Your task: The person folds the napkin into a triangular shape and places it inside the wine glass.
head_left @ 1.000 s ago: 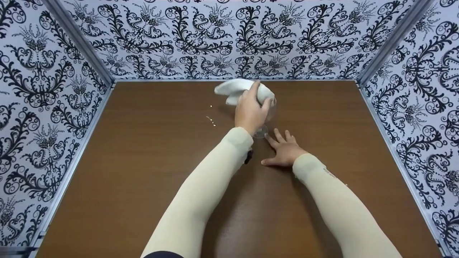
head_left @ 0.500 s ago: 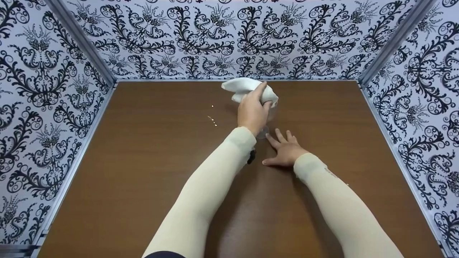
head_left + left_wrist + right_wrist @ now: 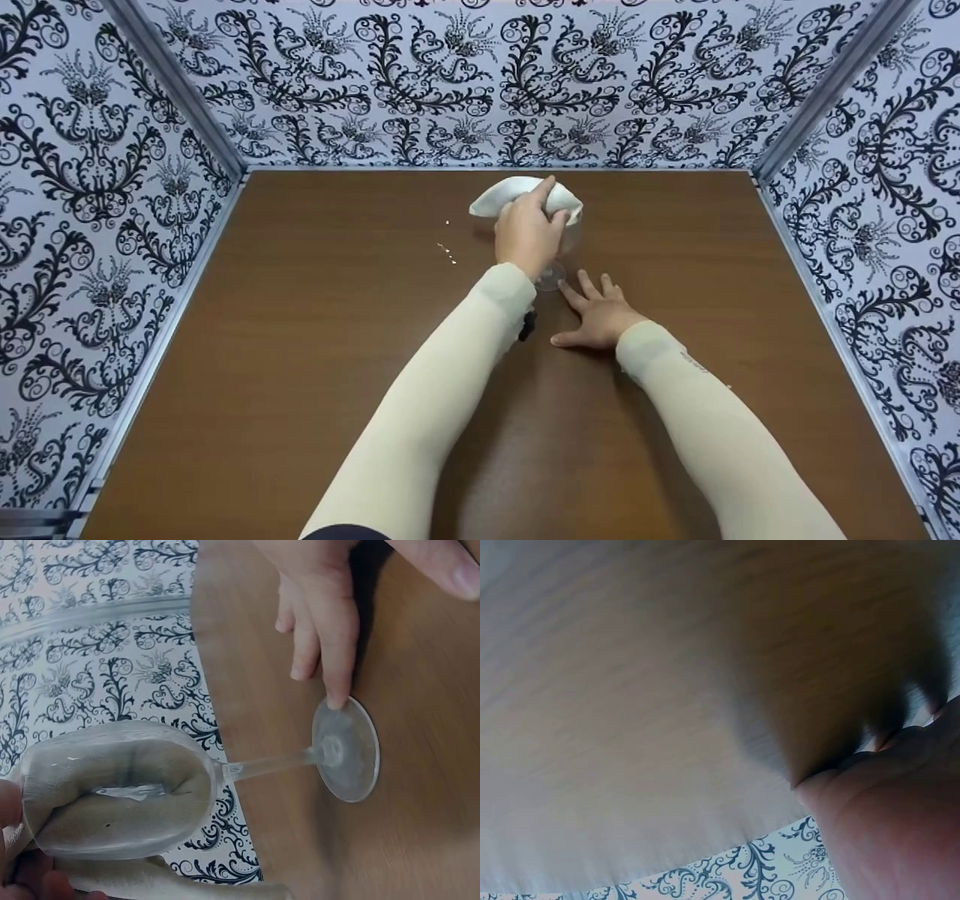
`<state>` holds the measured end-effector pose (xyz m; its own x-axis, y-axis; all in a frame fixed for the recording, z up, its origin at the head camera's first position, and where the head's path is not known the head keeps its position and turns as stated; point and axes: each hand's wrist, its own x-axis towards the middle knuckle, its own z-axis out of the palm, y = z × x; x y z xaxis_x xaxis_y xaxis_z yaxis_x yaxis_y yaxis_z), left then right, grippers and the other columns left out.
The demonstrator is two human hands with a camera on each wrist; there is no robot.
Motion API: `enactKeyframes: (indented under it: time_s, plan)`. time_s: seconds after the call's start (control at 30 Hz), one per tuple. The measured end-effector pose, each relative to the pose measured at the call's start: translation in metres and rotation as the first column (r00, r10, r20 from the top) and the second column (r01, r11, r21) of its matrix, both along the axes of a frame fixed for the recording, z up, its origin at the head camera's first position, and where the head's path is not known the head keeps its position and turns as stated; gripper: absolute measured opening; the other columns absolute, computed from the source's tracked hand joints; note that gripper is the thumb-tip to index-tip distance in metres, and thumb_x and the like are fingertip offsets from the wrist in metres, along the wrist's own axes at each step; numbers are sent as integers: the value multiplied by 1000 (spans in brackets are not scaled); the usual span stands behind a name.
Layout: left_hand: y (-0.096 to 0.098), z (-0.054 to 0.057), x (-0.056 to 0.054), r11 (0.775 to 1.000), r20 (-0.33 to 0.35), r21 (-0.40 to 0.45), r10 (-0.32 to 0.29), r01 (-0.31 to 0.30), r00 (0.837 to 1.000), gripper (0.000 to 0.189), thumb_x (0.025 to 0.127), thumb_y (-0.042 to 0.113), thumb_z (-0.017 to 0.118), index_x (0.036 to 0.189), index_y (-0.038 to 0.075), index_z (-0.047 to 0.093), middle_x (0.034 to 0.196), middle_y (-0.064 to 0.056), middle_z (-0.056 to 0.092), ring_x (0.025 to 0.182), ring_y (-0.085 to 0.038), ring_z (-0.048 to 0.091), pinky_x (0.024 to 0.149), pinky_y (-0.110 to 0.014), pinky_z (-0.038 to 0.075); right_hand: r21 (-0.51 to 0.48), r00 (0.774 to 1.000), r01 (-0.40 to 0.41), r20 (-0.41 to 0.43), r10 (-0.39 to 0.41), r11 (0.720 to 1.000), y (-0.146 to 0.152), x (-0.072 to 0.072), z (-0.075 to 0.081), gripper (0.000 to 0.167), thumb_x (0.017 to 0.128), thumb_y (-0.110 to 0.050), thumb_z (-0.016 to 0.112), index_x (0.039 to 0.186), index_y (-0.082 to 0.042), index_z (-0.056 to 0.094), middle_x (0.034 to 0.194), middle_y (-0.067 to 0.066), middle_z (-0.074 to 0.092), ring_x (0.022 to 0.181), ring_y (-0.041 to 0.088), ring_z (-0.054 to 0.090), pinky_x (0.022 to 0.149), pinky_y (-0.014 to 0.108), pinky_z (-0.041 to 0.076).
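Observation:
A clear wine glass (image 3: 550,277) stands with its foot on the brown table. My left hand (image 3: 527,236) grips a white cloth (image 3: 510,193) at the bowl, which it mostly covers in the head view. In the left wrist view cloth shows through the clear bowl (image 3: 124,765), seemingly stuffed inside, and more hangs outside below it. With fingers spread, my right hand (image 3: 600,319) rests on the table, its index fingertip touching the edge of the glass's foot (image 3: 349,765). The right wrist view shows only the right hand's palm side (image 3: 900,832) and blurred table.
Small white specks (image 3: 448,253) lie on the table (image 3: 315,300) left of the glass. Patterned black-and-white walls (image 3: 435,82) with grey metal edging enclose the table at the back and both sides.
The left hand has shifted slightly right with the cloth, then slightly back; the cloth's loose left end has drooped and folded in. The right hand keeps its place at the foot.

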<state>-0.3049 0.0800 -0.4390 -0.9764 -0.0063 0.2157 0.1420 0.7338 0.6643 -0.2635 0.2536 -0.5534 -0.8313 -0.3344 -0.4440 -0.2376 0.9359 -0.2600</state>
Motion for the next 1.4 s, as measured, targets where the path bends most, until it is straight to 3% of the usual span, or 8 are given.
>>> enactKeyframes:
  time_s: [0.2,0.43,0.57,0.77,0.93,1.1,1.23,1.4]
  plan:
    - [0,1,-1,998,-29,-69,-11,9,1000,61,100,40,72,157,32,52,132,-6,69,119,-28,64,105,-44,50,1,1000,5,0,-5,1000,0,-1,1,117,84,-85,61,170,-28,5,177,17,-11,158,57,-13,128,70,4]
    - [-4,-1,-3,998,-25,-63,7,-9,1000,64,99,46,70,158,32,50,133,-9,64,120,-27,61,104,-45,50,1,1000,6,-7,-6,1000,2,0,-1,118,84,-86,61,171,-28,6,177,17,-11,158,58,-13,128,70,3]
    - [-10,-6,-2,998,-39,-57,-15,13,999,66,101,50,66,160,33,46,132,-11,60,122,-26,58,107,-44,47,-15,1000,7,-14,-7,1000,2,1,-1,116,86,-84,61,171,-27,6,177,18,-11,157,59,-13,127,71,2]
    - [-27,-28,-1,998,-145,6,-58,59,988,65,106,47,56,163,20,41,144,-11,59,136,-29,56,117,-48,42,-33,1000,18,-7,-18,999,2,3,-1,114,87,-82,61,170,-27,6,177,17,-12,158,57,-15,128,70,1]
    - [-43,-52,-4,996,-236,84,37,-17,971,47,102,33,60,143,10,57,137,-13,64,129,-31,61,112,-48,47,-39,1000,16,-24,-17,999,2,4,-2,115,86,-80,63,171,-25,8,177,19,-10,158,58,-14,128,70,1]
    - [-54,-67,-10,995,-173,18,103,-101,980,36,99,33,66,128,11,66,124,-11,69,117,-33,67,104,-49,51,-29,999,8,-31,-9,1000,3,3,-3,116,86,-81,63,171,-24,8,176,21,-9,157,60,-13,127,71,0]
    - [-59,-72,-12,992,-95,-95,76,-85,993,34,99,39,70,121,13,70,123,-8,72,116,-33,69,102,-51,53,-30,999,7,-33,-7,1000,3,3,-4,116,86,-82,63,171,-24,9,176,21,-9,157,60,-13,127,71,0]
    - [-57,-73,-14,974,-49,-219,41,-51,998,43,97,45,73,131,18,71,130,-4,73,119,-31,70,103,-50,53,-39,1000,8,-28,-9,999,2,3,-2,116,86,-81,64,171,-25,8,176,21,-10,157,59,-13,128,70,0]
